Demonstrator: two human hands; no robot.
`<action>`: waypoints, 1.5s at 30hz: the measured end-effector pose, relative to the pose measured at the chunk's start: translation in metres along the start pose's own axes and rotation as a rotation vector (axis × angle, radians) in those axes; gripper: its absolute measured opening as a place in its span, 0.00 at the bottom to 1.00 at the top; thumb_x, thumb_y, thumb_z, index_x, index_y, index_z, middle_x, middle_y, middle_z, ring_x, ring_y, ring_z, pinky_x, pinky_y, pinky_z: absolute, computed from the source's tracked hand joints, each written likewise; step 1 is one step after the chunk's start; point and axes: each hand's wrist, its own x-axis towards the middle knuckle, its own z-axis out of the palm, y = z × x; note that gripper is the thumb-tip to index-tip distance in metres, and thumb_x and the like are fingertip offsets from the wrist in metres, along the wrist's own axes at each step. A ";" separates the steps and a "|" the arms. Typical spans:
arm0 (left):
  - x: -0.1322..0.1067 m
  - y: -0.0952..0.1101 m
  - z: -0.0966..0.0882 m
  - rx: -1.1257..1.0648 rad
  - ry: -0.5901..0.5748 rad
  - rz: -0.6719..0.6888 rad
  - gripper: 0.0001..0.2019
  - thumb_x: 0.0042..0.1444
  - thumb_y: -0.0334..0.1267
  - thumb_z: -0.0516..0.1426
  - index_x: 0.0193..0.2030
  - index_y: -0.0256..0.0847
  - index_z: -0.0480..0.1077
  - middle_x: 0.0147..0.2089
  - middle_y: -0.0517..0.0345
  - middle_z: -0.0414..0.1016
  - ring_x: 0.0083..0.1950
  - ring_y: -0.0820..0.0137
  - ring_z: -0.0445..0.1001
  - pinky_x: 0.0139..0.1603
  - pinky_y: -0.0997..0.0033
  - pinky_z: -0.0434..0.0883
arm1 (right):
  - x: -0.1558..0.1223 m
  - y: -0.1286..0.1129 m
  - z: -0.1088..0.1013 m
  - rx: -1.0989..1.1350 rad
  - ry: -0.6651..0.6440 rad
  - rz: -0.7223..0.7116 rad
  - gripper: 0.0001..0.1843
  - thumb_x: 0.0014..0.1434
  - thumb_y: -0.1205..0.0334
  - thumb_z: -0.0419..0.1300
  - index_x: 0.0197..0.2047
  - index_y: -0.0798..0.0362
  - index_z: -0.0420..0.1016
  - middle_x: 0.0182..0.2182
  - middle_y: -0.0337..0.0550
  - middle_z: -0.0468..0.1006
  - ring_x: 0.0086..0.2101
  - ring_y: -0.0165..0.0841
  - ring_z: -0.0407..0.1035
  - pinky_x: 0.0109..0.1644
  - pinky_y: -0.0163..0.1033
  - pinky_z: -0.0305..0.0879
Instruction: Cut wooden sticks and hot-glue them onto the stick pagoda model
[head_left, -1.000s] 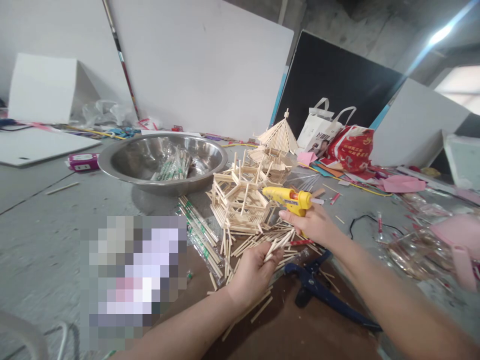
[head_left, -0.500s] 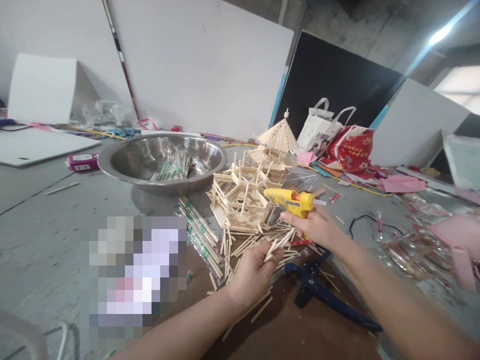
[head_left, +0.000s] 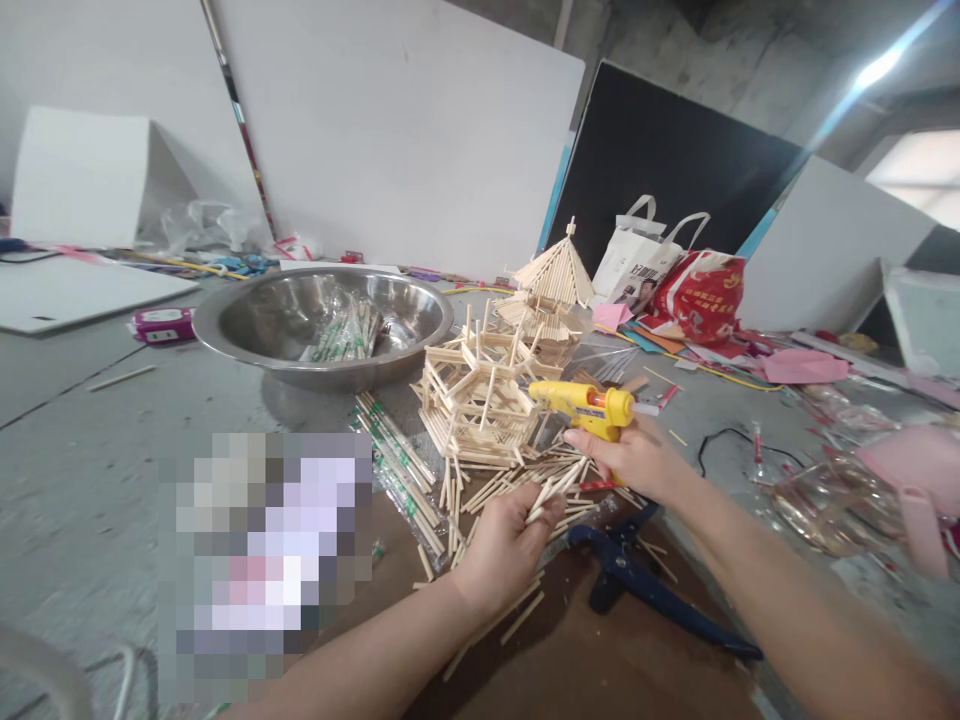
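My right hand is wrapped round the handle of a yellow hot glue gun, whose nozzle points left toward a framework of wooden sticks. Whether the nozzle touches the framework I cannot tell. Lower down, my left hand is closed on a few short wooden sticks that poke out past the fingers. Loose cut sticks lie around and under both hands. Behind the framework stands a stick tower with a pointed roof.
Blue-handled cutters lie below my right hand on a brown board. Bagged sticks lie left of the framework, near a steel basin. Bags, coloured paper and a black cable are on the right.
The glue gun and my right hand have shifted very slightly right and down. My left hand keeps its grip on the sticks, almost still.
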 end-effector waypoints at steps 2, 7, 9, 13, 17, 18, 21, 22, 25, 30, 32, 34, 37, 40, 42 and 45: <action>0.000 0.001 0.000 -0.007 0.005 -0.001 0.15 0.52 0.43 0.46 0.19 0.37 0.55 0.21 0.63 0.53 0.25 0.77 0.51 0.26 0.78 0.56 | -0.001 0.000 0.000 0.000 -0.027 0.021 0.13 0.49 0.54 0.53 0.26 0.54 0.71 0.09 0.33 0.64 0.13 0.27 0.60 0.21 0.33 0.58; 0.001 0.000 0.000 0.001 0.013 0.005 0.15 0.52 0.43 0.46 0.20 0.36 0.58 0.22 0.62 0.55 0.25 0.77 0.53 0.25 0.79 0.57 | -0.003 0.000 -0.002 0.006 -0.026 0.015 0.12 0.48 0.53 0.53 0.27 0.52 0.71 0.11 0.35 0.66 0.18 0.31 0.64 0.22 0.35 0.59; 0.001 -0.001 0.000 -0.001 0.016 0.009 0.14 0.52 0.42 0.47 0.20 0.36 0.58 0.22 0.63 0.55 0.25 0.77 0.53 0.25 0.79 0.57 | -0.004 0.001 -0.003 0.013 -0.027 0.019 0.12 0.48 0.53 0.53 0.28 0.51 0.72 0.12 0.36 0.67 0.20 0.32 0.65 0.23 0.36 0.60; 0.001 -0.001 0.000 0.001 0.030 0.012 0.14 0.51 0.42 0.47 0.20 0.36 0.59 0.21 0.63 0.54 0.25 0.77 0.53 0.25 0.79 0.57 | -0.006 0.002 -0.004 0.030 -0.039 0.025 0.12 0.48 0.53 0.53 0.28 0.51 0.72 0.14 0.37 0.68 0.22 0.33 0.66 0.23 0.36 0.61; 0.001 0.000 -0.001 0.034 0.037 0.030 0.15 0.51 0.42 0.47 0.19 0.36 0.58 0.21 0.63 0.55 0.24 0.77 0.54 0.24 0.79 0.57 | -0.008 0.005 -0.003 0.054 -0.053 0.030 0.13 0.48 0.51 0.53 0.25 0.52 0.71 0.10 0.36 0.65 0.18 0.31 0.64 0.21 0.36 0.60; 0.000 0.001 -0.001 0.049 0.041 0.039 0.15 0.51 0.42 0.47 0.19 0.36 0.58 0.20 0.63 0.55 0.24 0.78 0.54 0.24 0.79 0.57 | -0.008 0.007 -0.003 0.055 -0.061 0.044 0.14 0.48 0.51 0.53 0.24 0.52 0.71 0.09 0.35 0.64 0.16 0.30 0.63 0.20 0.35 0.60; -0.002 0.001 -0.003 0.105 0.052 0.080 0.15 0.52 0.41 0.45 0.19 0.37 0.56 0.20 0.63 0.55 0.24 0.78 0.53 0.25 0.79 0.57 | -0.010 0.009 -0.003 0.068 -0.089 0.096 0.15 0.48 0.50 0.53 0.22 0.52 0.69 0.08 0.33 0.62 0.13 0.28 0.60 0.19 0.35 0.59; -0.002 0.001 -0.003 0.125 0.058 0.100 0.14 0.53 0.41 0.45 0.19 0.37 0.56 0.20 0.63 0.54 0.24 0.78 0.53 0.25 0.79 0.56 | -0.010 0.009 -0.004 0.075 -0.094 0.105 0.16 0.48 0.49 0.53 0.21 0.52 0.68 0.08 0.33 0.62 0.13 0.28 0.60 0.18 0.35 0.59; -0.005 -0.001 -0.004 0.170 0.107 0.155 0.14 0.54 0.41 0.43 0.20 0.37 0.56 0.20 0.64 0.53 0.23 0.78 0.52 0.25 0.78 0.56 | -0.012 0.008 -0.005 0.071 -0.093 0.117 0.15 0.47 0.50 0.53 0.19 0.52 0.67 0.08 0.33 0.62 0.13 0.28 0.60 0.19 0.35 0.60; -0.006 -0.004 -0.004 0.189 0.168 0.204 0.15 0.54 0.41 0.43 0.20 0.38 0.54 0.20 0.64 0.53 0.23 0.78 0.52 0.26 0.78 0.57 | -0.015 0.007 -0.008 0.008 -0.097 0.122 0.18 0.47 0.49 0.53 0.16 0.52 0.64 0.08 0.34 0.63 0.14 0.28 0.61 0.22 0.36 0.61; -0.006 -0.004 -0.004 0.201 0.168 0.229 0.14 0.54 0.40 0.43 0.20 0.38 0.54 0.20 0.64 0.53 0.23 0.78 0.53 0.25 0.78 0.56 | -0.016 0.008 -0.009 -0.018 -0.100 0.122 0.20 0.47 0.48 0.52 0.13 0.52 0.62 0.08 0.35 0.63 0.15 0.28 0.62 0.24 0.36 0.61; -0.006 -0.005 -0.005 0.221 0.168 0.242 0.15 0.55 0.40 0.43 0.19 0.38 0.53 0.19 0.65 0.52 0.22 0.79 0.52 0.25 0.79 0.56 | -0.017 0.009 -0.009 -0.042 -0.107 0.137 0.21 0.48 0.47 0.52 0.12 0.52 0.61 0.09 0.35 0.64 0.15 0.29 0.62 0.25 0.37 0.61; -0.006 -0.008 -0.005 0.245 0.149 0.230 0.15 0.55 0.40 0.43 0.19 0.39 0.52 0.19 0.65 0.52 0.22 0.78 0.52 0.24 0.79 0.55 | -0.019 0.009 -0.009 -0.046 -0.117 0.169 0.23 0.47 0.46 0.51 0.11 0.52 0.60 0.09 0.36 0.64 0.16 0.28 0.62 0.25 0.37 0.61; -0.006 -0.009 -0.005 0.245 0.144 0.227 0.14 0.55 0.40 0.43 0.20 0.39 0.54 0.20 0.65 0.53 0.23 0.78 0.53 0.25 0.78 0.55 | -0.019 0.009 -0.010 -0.037 -0.123 0.179 0.23 0.47 0.46 0.52 0.10 0.52 0.59 0.09 0.35 0.64 0.15 0.28 0.61 0.25 0.36 0.61; -0.006 -0.009 -0.005 0.249 0.149 0.232 0.13 0.55 0.39 0.43 0.20 0.39 0.53 0.20 0.65 0.53 0.23 0.78 0.53 0.25 0.79 0.55 | -0.020 0.008 -0.010 -0.040 -0.127 0.169 0.23 0.48 0.47 0.52 0.09 0.52 0.59 0.08 0.35 0.63 0.15 0.27 0.61 0.25 0.36 0.60; -0.006 -0.008 -0.005 0.257 0.150 0.245 0.14 0.55 0.38 0.43 0.20 0.39 0.52 0.20 0.65 0.52 0.23 0.79 0.52 0.25 0.79 0.55 | -0.020 0.008 -0.011 -0.039 -0.122 0.159 0.24 0.48 0.46 0.51 0.09 0.52 0.59 0.08 0.35 0.64 0.14 0.27 0.61 0.24 0.36 0.60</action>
